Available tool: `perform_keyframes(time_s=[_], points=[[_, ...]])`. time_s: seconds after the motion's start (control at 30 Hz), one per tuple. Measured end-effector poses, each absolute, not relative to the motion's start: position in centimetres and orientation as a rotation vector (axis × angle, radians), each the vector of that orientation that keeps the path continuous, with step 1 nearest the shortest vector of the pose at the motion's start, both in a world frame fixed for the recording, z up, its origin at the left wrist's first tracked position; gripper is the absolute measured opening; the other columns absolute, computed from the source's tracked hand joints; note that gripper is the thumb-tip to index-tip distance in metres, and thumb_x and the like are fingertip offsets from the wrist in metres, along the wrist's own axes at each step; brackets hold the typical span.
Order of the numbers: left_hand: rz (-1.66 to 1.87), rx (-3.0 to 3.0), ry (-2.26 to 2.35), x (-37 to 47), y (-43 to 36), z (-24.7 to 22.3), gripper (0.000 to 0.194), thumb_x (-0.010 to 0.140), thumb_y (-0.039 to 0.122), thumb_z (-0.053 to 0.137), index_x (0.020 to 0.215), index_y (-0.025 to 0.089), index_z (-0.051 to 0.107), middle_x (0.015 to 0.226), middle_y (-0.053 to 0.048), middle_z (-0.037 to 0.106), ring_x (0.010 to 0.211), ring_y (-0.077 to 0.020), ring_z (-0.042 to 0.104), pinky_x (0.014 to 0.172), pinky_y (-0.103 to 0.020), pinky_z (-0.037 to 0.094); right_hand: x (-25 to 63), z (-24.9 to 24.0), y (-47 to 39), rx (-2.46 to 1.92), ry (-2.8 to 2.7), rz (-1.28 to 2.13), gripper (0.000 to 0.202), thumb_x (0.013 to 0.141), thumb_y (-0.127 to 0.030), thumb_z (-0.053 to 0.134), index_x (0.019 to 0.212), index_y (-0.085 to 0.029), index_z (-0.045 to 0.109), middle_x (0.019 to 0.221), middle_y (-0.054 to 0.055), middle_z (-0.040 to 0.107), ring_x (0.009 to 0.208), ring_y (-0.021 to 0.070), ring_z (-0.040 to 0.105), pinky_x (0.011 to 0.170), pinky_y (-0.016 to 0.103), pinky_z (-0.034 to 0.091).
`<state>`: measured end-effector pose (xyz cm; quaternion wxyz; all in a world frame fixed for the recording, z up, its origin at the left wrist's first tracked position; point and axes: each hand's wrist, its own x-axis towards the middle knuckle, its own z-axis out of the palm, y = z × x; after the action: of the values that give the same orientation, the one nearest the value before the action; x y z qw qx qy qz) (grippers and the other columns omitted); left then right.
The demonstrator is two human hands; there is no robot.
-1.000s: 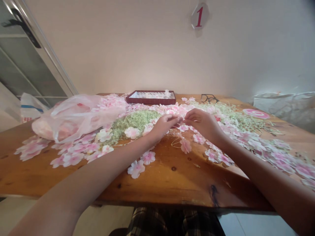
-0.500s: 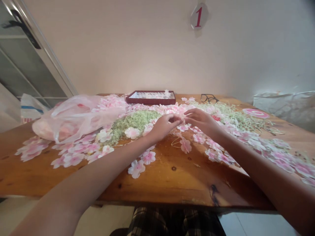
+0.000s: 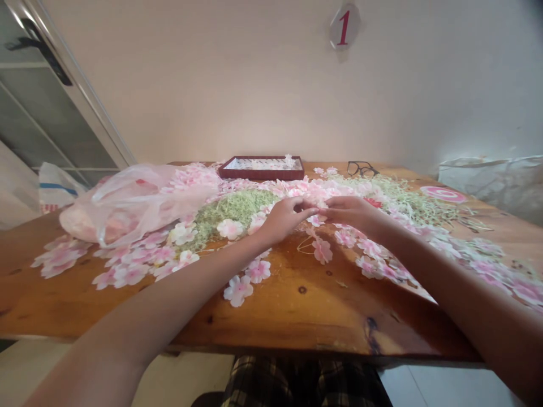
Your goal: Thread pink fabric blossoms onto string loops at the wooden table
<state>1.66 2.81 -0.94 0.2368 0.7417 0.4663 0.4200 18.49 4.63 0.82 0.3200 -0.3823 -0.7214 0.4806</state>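
Fingertips nearly meet around a pale pink flower point(image 3: 318, 202), too blurred to tell which hand grips it. It sits between the hands, above the table point(image 3: 297, 322). The left hand point(image 3: 286, 219) curls, thumb and forefinger arched with a small gap between; the right hand point(image 3: 354, 212) lies flatter, its fingers pointing inward. Both forearms slant in from the lower corners. Beyond stands a dark-red-rimmed tray point(image 3: 259, 174).
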Motion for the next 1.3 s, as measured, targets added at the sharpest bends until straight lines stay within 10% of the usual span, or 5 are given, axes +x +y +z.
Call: perform_keyframes(time_s=[0.33,0.73,1.3], points=[[0.12,2.117,0.93,-0.2,3.1,0.9,0.026,0.06,0.041,0.059,0.072,0.019,0.061,0.075,-0.003,0.061,0.066,-0.013,0.053,0.057,-0.024,0.037,19.5,0.7,5.5,-1.126,-1.688,1.166,0.021,0.063,-0.035,0.063,0.059,-0.016,0.056,0.061,0.0,0.051,0.057,0.0083,0.05,0.06,0.024,0.044],[0.499,2.187,1.088,0.2,3.5,-0.9,0.017,0.065,0.024,0.051,0.079,0.02,0.061,0.086,-0.004,0.063,0.08,-0.0152,0.055,0.071,-0.027,0.039,19.3,1.0,4.8,-1.037,-1.678,1.313,0.016,0.06,-0.03,0.066,0.058,-0.016,0.057,0.063,0.001,0.054,0.066,0.0107,0.054,0.071,0.026,0.045],[0.986,1.929,1.316,0.7,3.0,0.0,0.034,0.069,0.047,0.047,0.078,0.017,0.06,0.063,-0.001,0.049,0.053,-0.0081,0.038,0.05,-0.023,0.028,18.5,0.7,5.2,-1.001,-1.85,0.964,0.023,0.063,-0.038,0.061,0.061,-0.015,0.056,0.054,-0.001,0.052,0.053,0.0097,0.051,0.053,0.024,0.045]])
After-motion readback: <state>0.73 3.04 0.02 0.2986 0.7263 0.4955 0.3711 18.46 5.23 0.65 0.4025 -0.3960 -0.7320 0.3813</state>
